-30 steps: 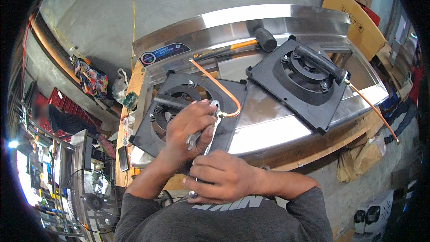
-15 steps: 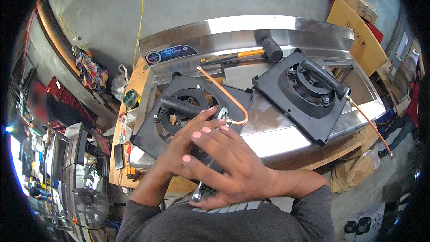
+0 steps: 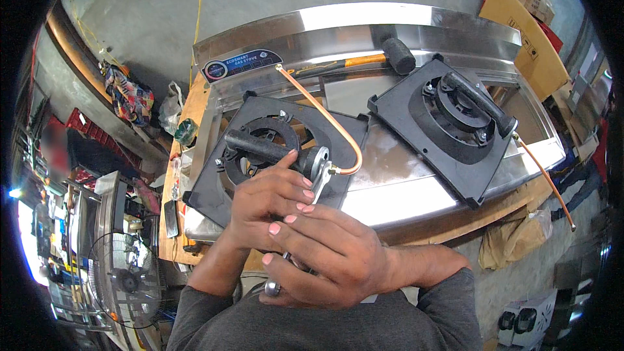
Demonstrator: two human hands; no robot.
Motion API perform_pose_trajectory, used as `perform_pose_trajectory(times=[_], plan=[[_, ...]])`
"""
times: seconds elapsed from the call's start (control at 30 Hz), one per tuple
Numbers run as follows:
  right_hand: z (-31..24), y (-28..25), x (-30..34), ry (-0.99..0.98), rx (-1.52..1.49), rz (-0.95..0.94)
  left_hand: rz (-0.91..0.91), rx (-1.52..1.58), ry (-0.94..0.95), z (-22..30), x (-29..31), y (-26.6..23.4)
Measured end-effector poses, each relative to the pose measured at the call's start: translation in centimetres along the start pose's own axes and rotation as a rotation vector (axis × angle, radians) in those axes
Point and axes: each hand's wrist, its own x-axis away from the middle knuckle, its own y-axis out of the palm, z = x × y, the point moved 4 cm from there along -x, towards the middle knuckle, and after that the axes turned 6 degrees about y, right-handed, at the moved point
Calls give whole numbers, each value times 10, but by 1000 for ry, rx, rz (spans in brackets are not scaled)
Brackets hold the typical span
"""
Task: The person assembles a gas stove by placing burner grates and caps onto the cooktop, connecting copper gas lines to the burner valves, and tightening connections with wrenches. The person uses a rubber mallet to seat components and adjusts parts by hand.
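Wrench (image 3: pixel 319 190) lies by the left burner (image 3: pixel 257 145), its upper end at the brass fitting (image 3: pixel 334 170) of the copper pipe (image 3: pixel 357 156). A dark blue label (image 3: pixel 242 65) with pale lettering is fixed to the steel stove (image 3: pixel 403 198); printed marks show on the brown carton (image 3: pixel 526 39) at right. The left hand (image 3: pixel 265 201) has bent fingers, one reaching over the burner; the right hand (image 3: pixel 331 247) overlaps it, fingers half curled, a round metal end (image 3: pixel 273 286) showing below. Whether either grips the wrench I cannot tell. The red crate's (image 3: pixel 84 127) contents are unclear.
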Motion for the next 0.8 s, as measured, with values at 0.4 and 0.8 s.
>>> perform_pose_trajectory(times=[0.4, 0.8], plan=[[2, -4, -12, 34, 13, 1, 54, -3, -100, 9, 8, 0], [46, -37, -91, 138, -29, -242, 88, -254, -46, 17, -6, 15]])
